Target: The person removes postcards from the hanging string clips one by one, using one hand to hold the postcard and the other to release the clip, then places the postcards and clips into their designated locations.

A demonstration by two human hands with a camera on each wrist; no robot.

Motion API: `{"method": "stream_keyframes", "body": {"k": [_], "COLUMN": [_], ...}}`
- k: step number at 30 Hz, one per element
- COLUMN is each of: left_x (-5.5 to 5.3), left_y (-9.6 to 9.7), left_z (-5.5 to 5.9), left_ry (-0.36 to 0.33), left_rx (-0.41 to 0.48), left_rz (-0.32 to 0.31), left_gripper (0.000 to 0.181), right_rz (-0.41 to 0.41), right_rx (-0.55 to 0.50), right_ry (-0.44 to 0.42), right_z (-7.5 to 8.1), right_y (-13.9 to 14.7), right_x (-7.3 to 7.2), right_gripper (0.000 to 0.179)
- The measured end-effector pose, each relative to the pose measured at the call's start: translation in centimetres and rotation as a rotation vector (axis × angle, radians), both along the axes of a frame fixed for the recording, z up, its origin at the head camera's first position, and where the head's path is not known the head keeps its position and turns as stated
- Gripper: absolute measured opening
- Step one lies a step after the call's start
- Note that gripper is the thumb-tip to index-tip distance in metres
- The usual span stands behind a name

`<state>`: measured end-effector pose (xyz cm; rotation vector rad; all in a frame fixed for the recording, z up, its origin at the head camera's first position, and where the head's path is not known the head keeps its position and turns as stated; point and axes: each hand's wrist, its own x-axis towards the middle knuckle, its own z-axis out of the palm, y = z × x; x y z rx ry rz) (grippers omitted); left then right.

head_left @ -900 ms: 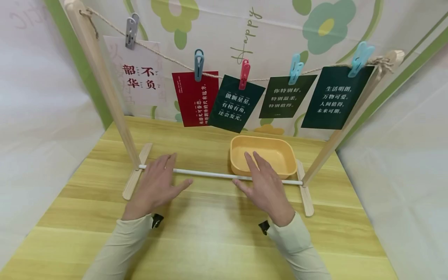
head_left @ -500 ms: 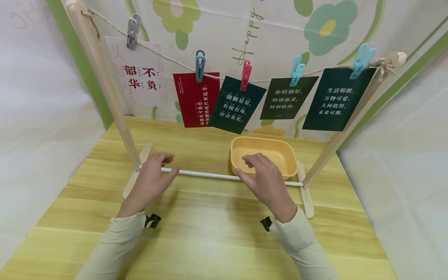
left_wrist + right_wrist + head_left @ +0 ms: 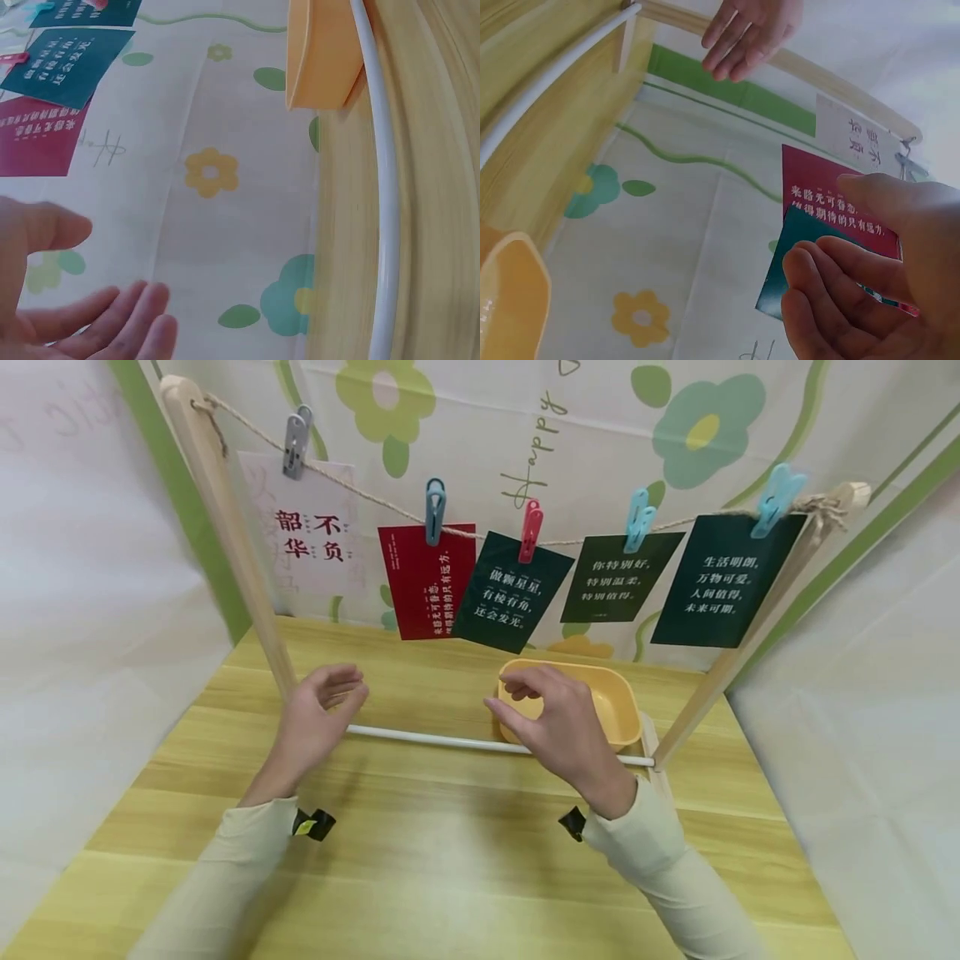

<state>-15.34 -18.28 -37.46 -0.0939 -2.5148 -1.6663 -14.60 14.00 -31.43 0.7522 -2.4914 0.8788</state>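
Five cards hang in a row from a twine line [image 3: 363, 492] strung between the left wooden post [image 3: 236, 552] and the right wooden post [image 3: 750, 643] of a stand. From the person's left come a white card [image 3: 300, 568] with red characters under a grey clothespin [image 3: 296, 442], a red card [image 3: 412, 572] under a dark blue clothespin [image 3: 435, 512], a tilted dark green card [image 3: 495, 556] under a pink-red clothespin [image 3: 530, 531], an olive green card [image 3: 622, 606] under a light blue clothespin [image 3: 638, 522], and an end card [image 3: 727, 581], also dark green, under another light blue clothespin [image 3: 778, 500]. The tilted card overlaps the red card's edge in the head view. Below the line, the left hand [image 3: 318, 718] is raised near the left post, fingers loosely bent and thumb set apart from them. The right hand [image 3: 558, 727] has its fingers gently curved, thumb spread away, and in the head view covers part of a yellow-orange plastic bin [image 3: 626, 718]. That bin sits on the wood-grain table [image 3: 450, 843], behind the white rod [image 3: 427, 739] that joins the posts low down. Behind everything hangs a flower-printed cloth [image 3: 465, 435] lettered "Happy".
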Motion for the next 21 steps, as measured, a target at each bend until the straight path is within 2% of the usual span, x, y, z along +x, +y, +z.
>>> {"method": "stream_keyframes", "body": {"k": [6,14,17,21], "left_x": [-0.2,-1.1,-1.4,-1.7], "left_y": [-0.6,-0.4,-0.2,-0.2], "left_z": [1.0,2.3,2.8,3.5], "left_ry": [0.06,0.198,0.211,0.18], "left_rx": [0.192,0.434,0.482,0.557], "left_rz": [0.107,0.213,0.218,0.181], "left_gripper": [0.047,0.03,0.031,0.036], "right_rz": [0.06,0.097,0.11,0.12], "right_rx": [0.011,0.058,0.067,0.078], "right_ry": [-0.024,-0.029,-0.037,-0.026], "right_z": [1.8,4.1,4.9,6.1], "right_y": [-1.0,-2.5,-3.1,-3.8], "right_x": [-0.1,-0.3,-0.4,-0.6], "right_gripper": [0.031,0.035,0.035,0.034]}}
